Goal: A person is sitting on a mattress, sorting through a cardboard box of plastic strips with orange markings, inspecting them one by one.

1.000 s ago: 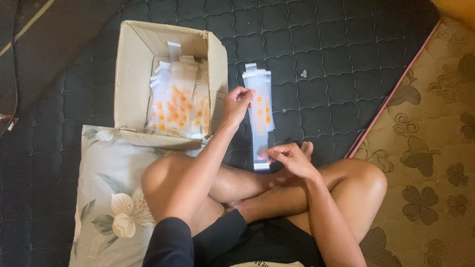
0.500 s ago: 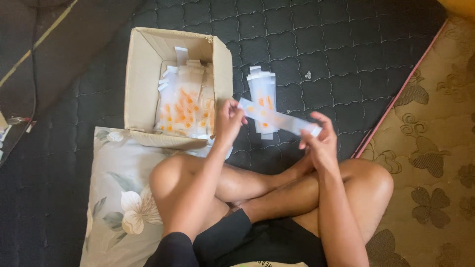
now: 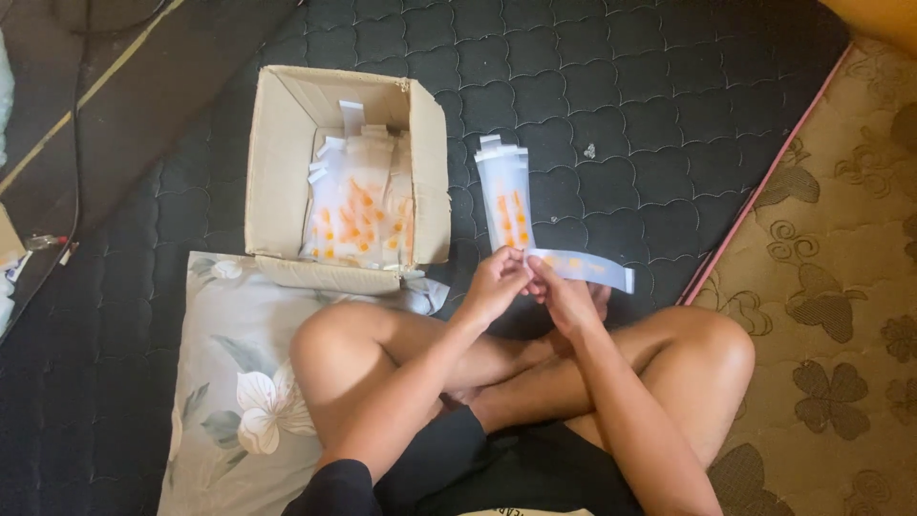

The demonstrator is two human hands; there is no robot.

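Observation:
I sit cross-legged on a dark quilted mat. My left hand and my right hand meet in front of my knees, both pinching one end of a long clear plastic packet with orange print that sticks out to the right. Just beyond my hands lies a small pile of the same packets on the mat. To the left stands an open cardboard box holding several more such packets.
A floral pillow lies under my left knee beside the box. A beige patterned mattress with a pink edge runs along the right. A dark floor strip with a cable lies at the far left.
My hands have come together near my knees; the right hand moved from the packet's far end to the left hand's end. The packet now lies lower, pointing right.

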